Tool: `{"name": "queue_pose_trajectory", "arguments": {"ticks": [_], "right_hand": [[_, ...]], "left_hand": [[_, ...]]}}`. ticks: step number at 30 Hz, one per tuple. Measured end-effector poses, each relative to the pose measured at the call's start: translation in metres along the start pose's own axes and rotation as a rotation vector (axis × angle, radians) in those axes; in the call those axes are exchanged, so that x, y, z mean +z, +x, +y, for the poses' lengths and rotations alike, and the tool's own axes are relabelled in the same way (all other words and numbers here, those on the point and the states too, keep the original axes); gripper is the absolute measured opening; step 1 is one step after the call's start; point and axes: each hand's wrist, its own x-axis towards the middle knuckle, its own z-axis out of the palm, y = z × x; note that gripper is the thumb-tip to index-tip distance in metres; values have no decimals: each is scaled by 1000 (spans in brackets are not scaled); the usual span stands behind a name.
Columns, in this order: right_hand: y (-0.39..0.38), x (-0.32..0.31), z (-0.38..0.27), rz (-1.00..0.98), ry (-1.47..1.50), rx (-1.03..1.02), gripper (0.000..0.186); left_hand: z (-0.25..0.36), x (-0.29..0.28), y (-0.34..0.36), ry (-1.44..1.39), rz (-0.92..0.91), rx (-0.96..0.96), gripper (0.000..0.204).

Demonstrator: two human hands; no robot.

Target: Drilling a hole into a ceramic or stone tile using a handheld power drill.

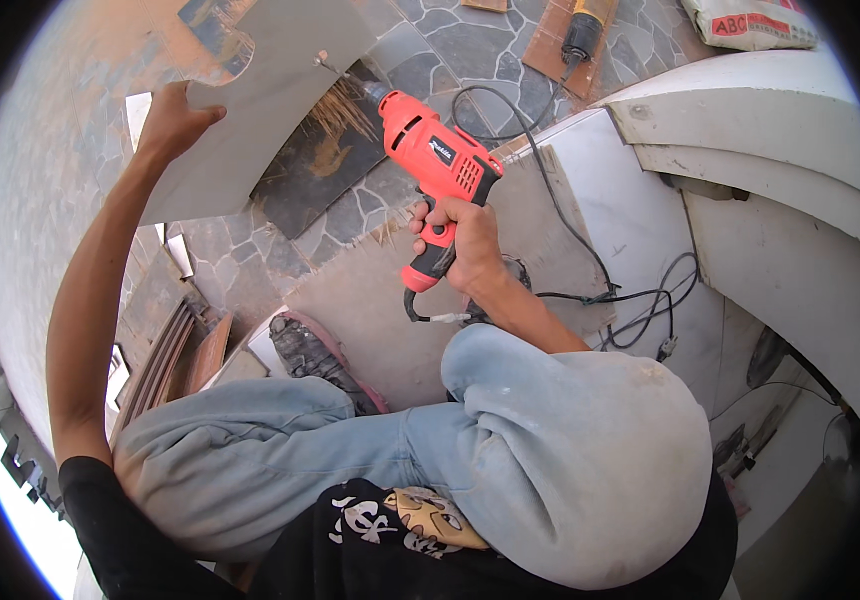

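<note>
My right hand point(470, 240) is wrapped round the black and red handle of a corded power drill point(440, 155). The drill tilts up and left, its chuck and a thin metal bit toward a large pale slab point(290, 95). A visible gap lies between the bit and my left hand. My left hand point(172, 122) grips the slab at a curved notch, thumb on the upper face and fingers curled out of sight. Orange-brown dust lies around the notch. Under the slab's right edge shows the straw end of a broom point(340, 112).
Black cable point(595, 255) loops across a grey board point(540, 225) on my right. A yellow and black power tool point(583, 35) rests on a brown tile farther off. A printed sack point(750, 25), stacked brown tiles point(165, 350) and white curved steps point(750, 120) surround the stone-patterned floor.
</note>
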Motion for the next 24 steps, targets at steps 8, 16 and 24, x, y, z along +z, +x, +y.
{"name": "queue_pose_trajectory", "arguments": {"ticks": [8, 16, 24], "right_hand": [[5, -5, 0, 5, -163, -90, 24], [4, -4, -3, -19, -228, -149, 21], [6, -3, -1, 37, -177, -182, 20]], "left_hand": [[2, -1, -1, 21, 5, 50, 42], [2, -1, -3, 9, -24, -35, 43], [-3, 0, -1, -10, -16, 16, 43]]}}
